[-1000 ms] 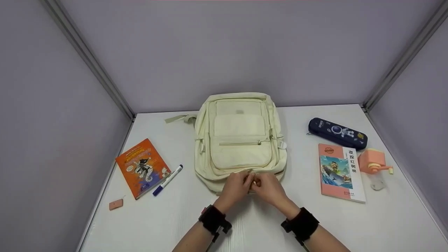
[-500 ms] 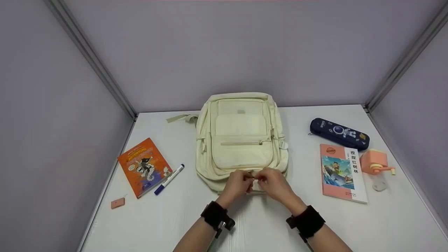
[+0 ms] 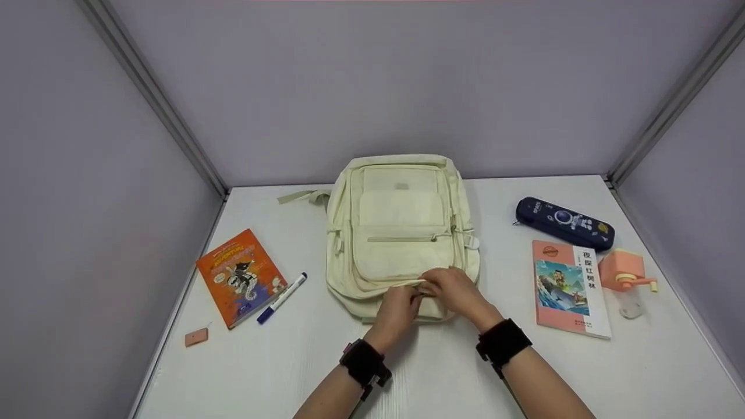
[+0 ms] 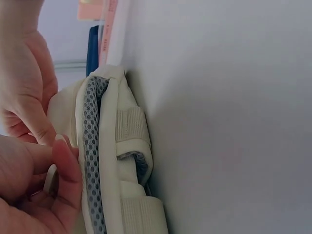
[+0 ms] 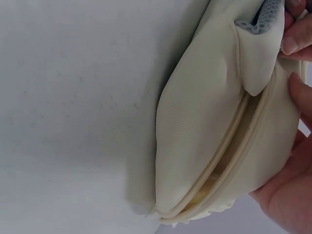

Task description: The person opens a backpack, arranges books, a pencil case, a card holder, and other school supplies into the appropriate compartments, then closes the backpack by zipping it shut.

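Note:
A cream backpack (image 3: 401,256) lies on the table with its near end toward me. My left hand (image 3: 394,314) pinches its near edge, beside a padded part with grey mesh lining (image 4: 91,146) in the left wrist view. Just to the right, my right hand (image 3: 457,294) grips the fabric at the same edge, thumb on one side and fingers on the other. In the right wrist view a zipper (image 5: 231,156) along that end is parted, leaving a narrow gap. The fingertips hide what is pinched between them.
On the left lie an orange book (image 3: 241,279), a marker pen (image 3: 282,298) and a small pink block (image 3: 196,337). To the right are a navy pencil case (image 3: 564,222), a pink-and-white book (image 3: 570,291) and a pink crank sharpener (image 3: 623,270). Walls (image 3: 407,87) enclose the table.
My right hand has moved up over the backpack's near edge and now grips the fabric there. The left hand stays at nearly the same spot. Objects on the table have not moved.

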Tool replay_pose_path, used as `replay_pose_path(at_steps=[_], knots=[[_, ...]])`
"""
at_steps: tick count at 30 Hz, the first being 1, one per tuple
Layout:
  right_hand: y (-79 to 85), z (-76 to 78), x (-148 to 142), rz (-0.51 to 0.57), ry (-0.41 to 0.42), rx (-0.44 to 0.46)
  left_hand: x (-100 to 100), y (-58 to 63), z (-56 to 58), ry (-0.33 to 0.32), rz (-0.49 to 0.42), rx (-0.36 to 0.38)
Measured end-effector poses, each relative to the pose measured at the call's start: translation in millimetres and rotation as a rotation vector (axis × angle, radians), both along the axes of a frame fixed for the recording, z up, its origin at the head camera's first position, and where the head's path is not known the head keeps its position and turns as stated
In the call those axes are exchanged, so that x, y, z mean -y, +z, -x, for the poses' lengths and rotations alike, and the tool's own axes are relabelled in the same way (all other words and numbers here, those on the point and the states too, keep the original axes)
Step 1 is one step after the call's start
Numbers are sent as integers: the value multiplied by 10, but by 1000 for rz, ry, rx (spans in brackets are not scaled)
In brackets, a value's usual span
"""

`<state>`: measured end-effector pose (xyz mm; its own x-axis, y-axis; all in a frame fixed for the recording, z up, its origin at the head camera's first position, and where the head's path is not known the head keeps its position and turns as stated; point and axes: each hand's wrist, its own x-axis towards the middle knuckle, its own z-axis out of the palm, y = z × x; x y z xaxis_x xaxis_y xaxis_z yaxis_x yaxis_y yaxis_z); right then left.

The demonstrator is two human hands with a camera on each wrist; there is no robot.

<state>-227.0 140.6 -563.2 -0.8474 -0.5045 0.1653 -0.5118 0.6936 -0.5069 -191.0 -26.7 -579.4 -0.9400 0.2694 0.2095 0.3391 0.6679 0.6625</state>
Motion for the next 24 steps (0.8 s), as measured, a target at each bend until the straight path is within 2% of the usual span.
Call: replay_pose_path(at_steps=[3, 9, 18, 24], knots=[[-5, 33, -21, -5, -28, 45, 34, 9, -22, 21, 11, -27], [-17, 60, -31, -17, -37, 129, 158, 4, -68, 18, -17, -24], [-17, 66, -63, -7, 14, 146, 317, 22, -92, 36, -3, -19], [-11, 75, -98, -1, 35, 150, 461, 42, -93, 39, 37, -48]])
